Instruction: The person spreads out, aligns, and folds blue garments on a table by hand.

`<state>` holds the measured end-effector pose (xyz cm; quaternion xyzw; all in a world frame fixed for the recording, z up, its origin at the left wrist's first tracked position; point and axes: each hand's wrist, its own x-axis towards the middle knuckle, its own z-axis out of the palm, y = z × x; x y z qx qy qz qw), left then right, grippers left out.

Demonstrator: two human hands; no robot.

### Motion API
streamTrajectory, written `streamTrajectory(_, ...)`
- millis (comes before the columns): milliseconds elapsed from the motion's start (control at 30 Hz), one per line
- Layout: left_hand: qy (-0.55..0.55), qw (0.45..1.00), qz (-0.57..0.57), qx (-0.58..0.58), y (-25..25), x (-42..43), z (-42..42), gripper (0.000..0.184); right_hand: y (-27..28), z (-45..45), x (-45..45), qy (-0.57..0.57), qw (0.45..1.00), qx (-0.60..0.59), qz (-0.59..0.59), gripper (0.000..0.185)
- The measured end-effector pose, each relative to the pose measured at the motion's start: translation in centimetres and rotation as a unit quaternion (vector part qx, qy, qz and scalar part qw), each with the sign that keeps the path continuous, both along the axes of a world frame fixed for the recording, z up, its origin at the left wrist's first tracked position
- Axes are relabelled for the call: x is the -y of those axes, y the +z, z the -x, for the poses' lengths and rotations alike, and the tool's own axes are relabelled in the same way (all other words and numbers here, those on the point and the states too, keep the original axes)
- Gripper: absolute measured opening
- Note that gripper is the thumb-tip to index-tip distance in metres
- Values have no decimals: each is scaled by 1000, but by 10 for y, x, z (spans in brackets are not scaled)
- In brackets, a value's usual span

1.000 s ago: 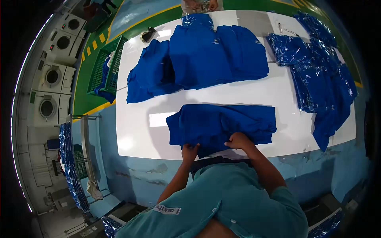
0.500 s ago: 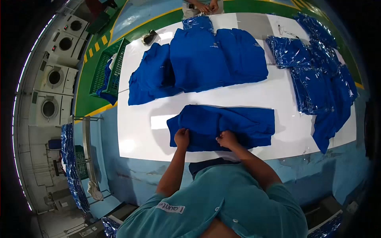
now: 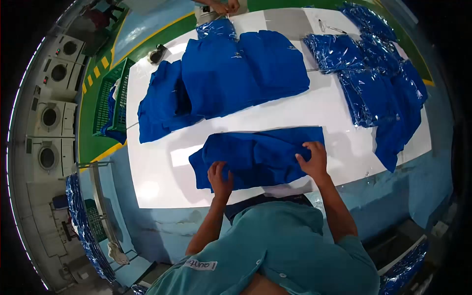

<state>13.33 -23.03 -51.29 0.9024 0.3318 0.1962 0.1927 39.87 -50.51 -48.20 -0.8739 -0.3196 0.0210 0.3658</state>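
A blue garment [image 3: 255, 155] lies folded into a wide strip on the white table [image 3: 157, 182] in front of me, its surface a little wrinkled. My left hand [image 3: 220, 179] rests at the left part of its near edge, fingers apart and curved over the cloth. Over the right end of the garment is my right hand [image 3: 313, 160], thumb and fingers spread. Neither hand grips the cloth, and whether the right fingertips touch it I cannot tell.
Beyond the garment lie stacks of folded blue garments [image 3: 221, 78]. Blue garments in clear plastic bags [image 3: 368, 93] are heaped at the right. A tape dispenser [image 3: 157, 54] sits at the far left edge, near a green crate [image 3: 123, 98]. Another person's hands [image 3: 226, 7] show at the far side.
My right hand has let go of the cloth near the middle and moved right, opening. My left hand has loosened its fingers. The view has shifted and turned slightly.
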Motion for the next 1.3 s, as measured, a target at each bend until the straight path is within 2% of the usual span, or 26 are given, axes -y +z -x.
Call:
streamTrajectory(67,6,999,-41,-25,2,-22,-3,35,5,-5,3,33,999,-6,-20,38)
streamTrajectory(133,120,990,73,-23,8,-46,-2,41,-4,5,-5,61,997,-13,-40,39)
streamTrajectory(200,223,956,190,-18,12,-62,-6,46,-17,20,-22,118,964,-236,-14,43)
streamTrajectory(267,208,951,221,-49,16,-72,-13,45,-13,41,-57,128,908,-400,-5,42)
streamTrajectory(300,195,944,256,-81,19,-79,-16,44,-6,50,-76,133,908,-398,-9,42)
streamTrajectory(367,169,921,321,-143,23,-91,-15,44,7,67,-109,98,786,-609,27,34)
streamTrajectory(433,121,941,286,-132,-4,-95,-5,48,4,82,-133,93,794,-599,43,32)
streamTrajectory(533,163,945,218,-180,-17,-89,-2,49,-12,95,-162,48,817,-566,100,28)
streamTrajectory(700,143,920,299,-210,-18,-94,7,44,-43,102,-172,15,841,-538,54,25)
streamTrajectory(767,196,898,375,-118,14,-84,10,41,-35,97,-166,26,844,-533,51,24)
streamTrajectory(800,193,898,377,-118,24,-79,14,41,-25,92,-162,37,848,-526,45,24)
streamTrajectory(867,242,875,419,4,32,-67,33,39,-14,88,-153,60,853,-518,36,24)
streamTrajectory(1000,208,901,379,-47,9,-55,62,40,-34,93,-143,85,864,-492,60,26)
streamTrajectory(1067,189,910,364,-65,6,-54,65,41,-27,91,-141,88,869,-482,64,27)
streamTrajectory(1200,167,912,336,-167,7,-42,68,35,8,86,-139,163,843,-475,194,22)
streamTrajectory(1233,165,912,336,-167,8,-36,70,35,3,87,-135,161,843,-475,194,22)
streamTrajectory(1300,174,945,238,-138,6,-20,72,34,-20,98,-121,153,931,-298,146,21)
